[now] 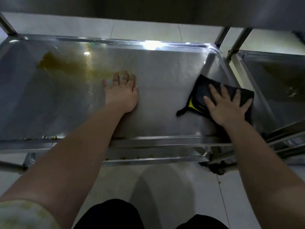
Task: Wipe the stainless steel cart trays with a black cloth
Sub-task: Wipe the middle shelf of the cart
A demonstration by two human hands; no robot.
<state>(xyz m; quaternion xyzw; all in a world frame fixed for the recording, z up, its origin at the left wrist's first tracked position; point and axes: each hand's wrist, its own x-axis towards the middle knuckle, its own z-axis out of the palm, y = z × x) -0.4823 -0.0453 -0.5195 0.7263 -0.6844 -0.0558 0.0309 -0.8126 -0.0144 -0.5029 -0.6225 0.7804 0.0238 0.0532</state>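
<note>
Black folded cloth with a yellow patch (203, 85) lies flat under the right hand (226, 108), whose spread, straight fingers press it onto the right end of the shallow stainless steel cart tray (165, 70). The left hand (122, 95) rests palm-down with straight fingers on the bare middle of the same tray, holding nothing. Inside the tray, a yellow-brown liquid smear (62, 65) spreads from beside the left fingertips toward the far left corner, and small yellowish crumbs (52, 138) sit along the near rim. A second steel tray (257, 63) stands just to the right, holding a dark brownish puddle (283, 76).
</note>
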